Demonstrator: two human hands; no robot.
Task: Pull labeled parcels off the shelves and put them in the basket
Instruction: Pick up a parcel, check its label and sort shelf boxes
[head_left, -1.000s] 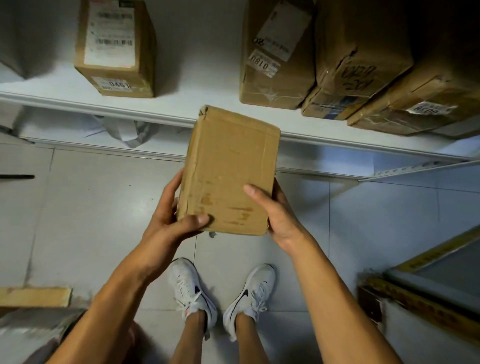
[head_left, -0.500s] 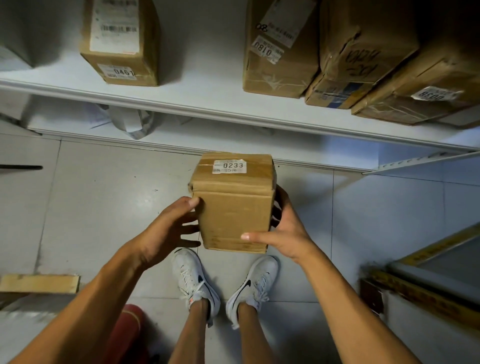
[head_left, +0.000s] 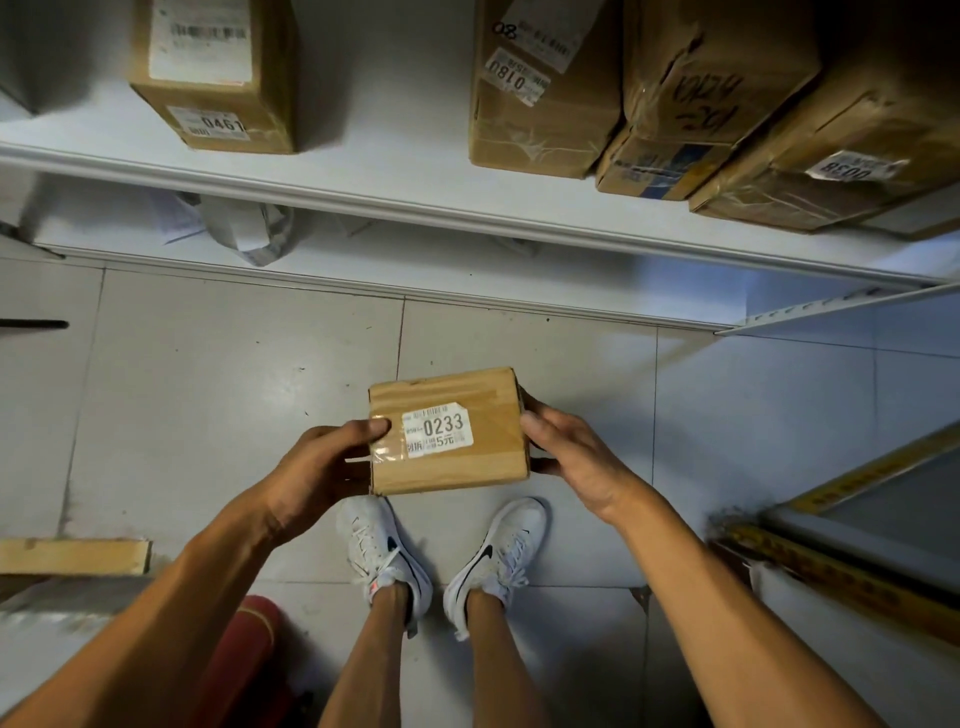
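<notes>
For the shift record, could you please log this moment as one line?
parcel 0233 | held over floor, label up | left hand and right hand grip its sides | shelf behind | basket not seen

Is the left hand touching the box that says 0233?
Touching. The head view shows the left hand with its thumb pressed on the labelled face of the 0233 box, fingers hidden underneath.
</notes>
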